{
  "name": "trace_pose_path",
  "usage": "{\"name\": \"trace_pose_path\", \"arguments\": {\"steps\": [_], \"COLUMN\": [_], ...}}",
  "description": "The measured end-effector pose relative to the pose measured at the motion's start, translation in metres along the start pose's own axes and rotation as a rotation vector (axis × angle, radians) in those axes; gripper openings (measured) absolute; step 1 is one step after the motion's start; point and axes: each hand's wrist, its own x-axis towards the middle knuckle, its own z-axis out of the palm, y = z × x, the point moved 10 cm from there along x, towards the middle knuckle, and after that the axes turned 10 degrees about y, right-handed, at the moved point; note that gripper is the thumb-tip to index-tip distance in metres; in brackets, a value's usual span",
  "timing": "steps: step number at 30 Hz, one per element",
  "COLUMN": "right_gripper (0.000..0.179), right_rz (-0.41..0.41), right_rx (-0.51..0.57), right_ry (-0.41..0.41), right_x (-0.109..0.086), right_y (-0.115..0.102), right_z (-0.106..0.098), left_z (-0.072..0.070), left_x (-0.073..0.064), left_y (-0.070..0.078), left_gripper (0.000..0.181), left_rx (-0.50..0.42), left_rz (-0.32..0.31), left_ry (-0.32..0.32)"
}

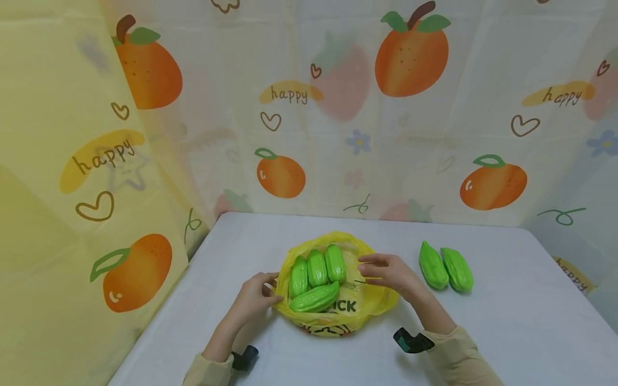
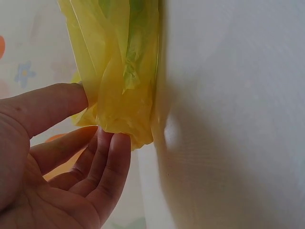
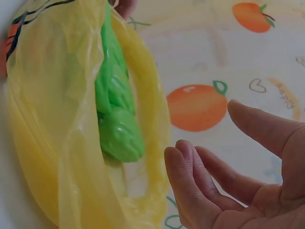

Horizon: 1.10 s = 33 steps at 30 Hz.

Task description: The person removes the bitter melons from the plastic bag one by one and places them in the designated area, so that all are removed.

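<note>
On the table (image 1: 521,327), the bag (image 1: 374,305) lies between your hands.
Your left hand (image 1: 256,295) touches the bag's left rim, its pinch unclear; your right hand (image 1: 393,272), empty, fingers parted, is at its right, nearer two loose gourds (image 1: 433,266) farther right, long axes pointing away from you. Four gourds (image 1: 316,268) inside partly hide its lettering (image 1: 345,305).

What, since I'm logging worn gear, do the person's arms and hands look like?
The left sleeve and right sleeve are plain beige. The left hand and right hand are bare, no gloves visible. Each wrist bears a small device: the left device is black, the right device black and angled with a green patch. No cables show.
</note>
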Motion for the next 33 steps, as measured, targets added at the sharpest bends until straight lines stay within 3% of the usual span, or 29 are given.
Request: {"name": "trace_pose_path", "arguments": {"steps": [10, 26, 33], "right_gripper": [0.055, 0.051, 0.058], "right_rz": [0.008, 0.044, 0.062], "right_rx": [0.022, -0.041, -0.017], "right_ry": [-0.073, -0.066, -0.117], "right_x": [-0.006, -0.009, -0.008], "right_y": [0.006, 0.02, 0.03], "right_z": [0.025, 0.049, 0.062], "left_z": [0.0, 0.002, 0.002], "left_x": [0.0, 0.0, -0.001], "left_y": [-0.001, -0.001, -0.001], "left_gripper": [0.054, 0.055, 0.054], "left_rx": [0.002, 0.001, -0.002], "left_rz": [0.011, 0.008, 0.017], "left_ry": [0.001, -0.011, -0.01]}}
